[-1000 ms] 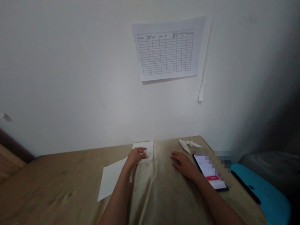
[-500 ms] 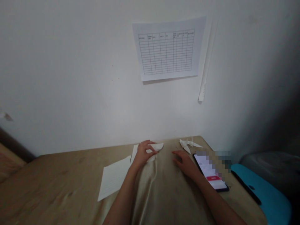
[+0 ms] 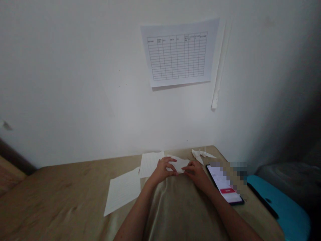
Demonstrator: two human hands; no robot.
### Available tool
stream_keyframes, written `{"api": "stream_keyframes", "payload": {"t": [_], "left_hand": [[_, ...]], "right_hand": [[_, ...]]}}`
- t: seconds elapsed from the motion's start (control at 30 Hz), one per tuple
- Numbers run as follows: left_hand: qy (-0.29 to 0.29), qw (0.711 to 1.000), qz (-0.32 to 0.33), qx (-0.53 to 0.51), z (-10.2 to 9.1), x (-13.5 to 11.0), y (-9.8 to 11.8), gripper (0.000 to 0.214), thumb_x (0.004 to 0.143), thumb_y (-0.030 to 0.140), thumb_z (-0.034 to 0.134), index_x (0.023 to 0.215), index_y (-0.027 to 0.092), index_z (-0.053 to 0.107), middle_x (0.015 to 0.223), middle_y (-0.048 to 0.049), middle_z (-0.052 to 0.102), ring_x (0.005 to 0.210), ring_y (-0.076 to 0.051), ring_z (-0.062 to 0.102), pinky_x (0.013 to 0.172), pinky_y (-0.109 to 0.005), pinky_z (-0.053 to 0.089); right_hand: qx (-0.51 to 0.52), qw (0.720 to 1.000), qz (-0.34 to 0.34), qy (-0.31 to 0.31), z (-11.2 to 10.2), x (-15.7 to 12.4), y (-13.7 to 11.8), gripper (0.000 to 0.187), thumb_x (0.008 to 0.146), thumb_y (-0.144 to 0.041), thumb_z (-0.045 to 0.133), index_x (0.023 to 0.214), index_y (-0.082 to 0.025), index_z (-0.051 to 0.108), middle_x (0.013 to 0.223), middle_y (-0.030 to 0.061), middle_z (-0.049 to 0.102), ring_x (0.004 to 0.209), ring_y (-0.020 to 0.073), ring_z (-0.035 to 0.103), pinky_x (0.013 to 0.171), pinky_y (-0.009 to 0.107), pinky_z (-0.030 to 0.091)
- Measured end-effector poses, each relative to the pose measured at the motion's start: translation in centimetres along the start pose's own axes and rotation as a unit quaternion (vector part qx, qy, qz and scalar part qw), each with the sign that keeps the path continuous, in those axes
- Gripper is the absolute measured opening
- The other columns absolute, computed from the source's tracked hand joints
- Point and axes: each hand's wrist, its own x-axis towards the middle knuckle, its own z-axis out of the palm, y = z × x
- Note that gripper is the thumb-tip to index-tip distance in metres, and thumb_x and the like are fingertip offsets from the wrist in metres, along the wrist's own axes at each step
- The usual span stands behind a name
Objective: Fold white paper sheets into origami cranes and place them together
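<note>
A small white piece of paper [image 3: 178,164] is held between my two hands, close to the far edge of the cloth-covered table. My left hand [image 3: 164,170] grips its left side, thumb below and fingers above. At the right end, the thumb and fingers of my right hand [image 3: 196,171] pinch the paper. Just left of my left hand lies a lined sheet [image 3: 150,164], flat on the cloth. A larger lined sheet [image 3: 122,191] rests nearer to me, further left. Crumpled paper scraps [image 3: 200,154] lie beyond my right hand.
A phone [image 3: 225,187] with a lit screen lies right of my right forearm. Beside the table's right edge is a turquoise object [image 3: 288,207]. The tan cloth [image 3: 62,194] is wrinkled. On the wall behind hangs a printed table sheet [image 3: 179,57].
My left hand has moved right with the small paper, uncovering the lined sheet beside it. My right hand, empty before, has closed on the paper's right end.
</note>
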Motion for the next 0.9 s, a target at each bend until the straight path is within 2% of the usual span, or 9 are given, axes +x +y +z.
{"api": "stream_keyframes", "payload": {"t": [0.13, 0.23, 0.27, 0.33, 0.4, 0.47, 0.6, 0.77, 0.9], "left_hand": [[0.000, 0.999, -0.038, 0.023, -0.1, -0.1, 0.1, 0.012, 0.082, 0.041, 0.076, 0.084, 0.031, 0.082, 0.138, -0.0032, 0.066, 0.139, -0.030, 0.046, 0.123, -0.054, 0.023], [0.066, 0.981, -0.144, 0.110, -1.3, -0.5, -0.7, 0.021, 0.092, 0.043, 0.064, 0.099, 0.032, 0.079, 0.141, -0.0056, 0.063, 0.137, -0.033, 0.046, 0.117, -0.072, 0.018], [0.106, 0.961, -0.195, 0.164, -1.9, -0.8, -1.2, 0.023, 0.092, 0.043, 0.063, 0.104, 0.032, 0.078, 0.143, -0.0074, 0.061, 0.139, -0.036, 0.043, 0.113, -0.077, 0.015], [0.198, 0.898, -0.287, 0.269, -3.2, -1.5, -2.3, 0.033, 0.093, 0.044, 0.060, 0.116, 0.025, 0.075, 0.146, -0.0152, 0.056, 0.142, -0.041, 0.036, 0.110, -0.081, 0.012], [0.233, 0.849, -0.347, 0.324, -4.3, -2.4, -3.5, 0.042, 0.095, 0.046, 0.054, 0.122, 0.018, 0.071, 0.146, -0.0210, 0.054, 0.141, -0.044, 0.035, 0.109, -0.082, 0.016], [0.236, 0.826, -0.386, 0.336, -5.0, -3.0, -4.4, 0.048, 0.095, 0.048, 0.051, 0.122, 0.014, 0.070, 0.146, -0.0244, 0.052, 0.141, -0.046, 0.034, 0.106, -0.081, 0.022], [0.198, 0.845, -0.412, 0.278, -5.3, -3.2, -5.4, 0.047, 0.095, 0.050, 0.049, 0.117, 0.016, 0.073, 0.145, -0.0220, 0.054, 0.139, -0.046, 0.037, 0.105, -0.079, 0.028], [0.215, 0.862, -0.395, 0.235, -5.2, -2.5, -5.7, 0.036, 0.092, 0.044, 0.055, 0.110, 0.021, 0.075, 0.147, -0.0169, 0.055, 0.138, -0.044, 0.037, 0.105, -0.079, 0.027], [0.229, 0.864, -0.396, 0.210, -5.9, -2.4, -5.3, 0.030, 0.092, 0.038, 0.053, 0.104, 0.024, 0.078, 0.145, -0.0148, 0.058, 0.138, -0.043, 0.040, 0.104, -0.079, 0.028]], "right_hand": [[-0.020, 1.000, -0.011, 0.001, 0.1, 0.0, 0.4, 0.012, 0.085, -0.027, 0.070, 0.089, -0.028, 0.081, 0.100, 0.0060, 0.067, 0.105, 0.0240, 0.056, 0.100, 0.039, 0.043], [-0.027, 1.000, -0.014, -0.007, -0.1, 0.1, 1.0, 0.011, 0.085, -0.027, 0.070, 0.088, -0.028, 0.081, 0.111, 0.0064, 0.068, 0.111, 0.0252, 0.056, 0.103, 0.041, 0.042], [-0.027, 0.999, -0.014, -0.015, -0.1, 0.2, 1.2, 0.011, 0.085, -0.026, 0.071, 0.089, -0.029, 0.081, 0.112, 0.0065, 0.068, 0.112, 0.0255, 0.056, 0.103, 0.041, 0.042], [-0.025, 0.999, -0.007, -0.023, -0.2, 0.3, 1.6, 0.011, 0.084, -0.025, 0.072, 0.088, -0.029, 0.081, 0.112, 0.0065, 0.068, 0.113, 0.0262, 0.056, 0.104, 0.043, 0.042], [-0.024, 0.999, -0.001, -0.027, -0.2, 0.3, 1.9, 0.011, 0.084, -0.025, 0.072, 0.087, -0.029, 0.081, 0.113, 0.0064, 0.068, 0.115, 0.0267, 0.056, 0.105, 0.044, 0.042], [-0.025, 0.999, 0.002, -0.027, -0.2, 0.3, 2.0, 0.012, 0.084, -0.026, 0.071, 0.088, -0.030, 0.081, 0.115, 0.0064, 0.068, 0.115, 0.0269, 0.056, 0.106, 0.045, 0.042], [-0.022, 0.999, 0.001, -0.031, -0.2, 0.3, 2.0, 0.012, 0.086, -0.028, 0.070, 0.089, -0.029, 0.081, 0.114, 0.0068, 0.067, 0.115, 0.0264, 0.056, 0.107, 0.045, 0.041], [-0.021, 0.999, 0.003, -0.031, -0.1, 0.2, 2.0, 0.013, 0.086, -0.027, 0.069, 0.090, -0.028, 0.081, 0.113, 0.0071, 0.067, 0.115, 0.0264, 0.056, 0.106, 0.045, 0.042], [-0.020, 0.999, 0.008, -0.026, -0.1, 0.2, 1.9, 0.012, 0.086, -0.026, 0.069, 0.088, -0.028, 0.081, 0.112, 0.0075, 0.068, 0.114, 0.0263, 0.057, 0.105, 0.045, 0.043]]}}
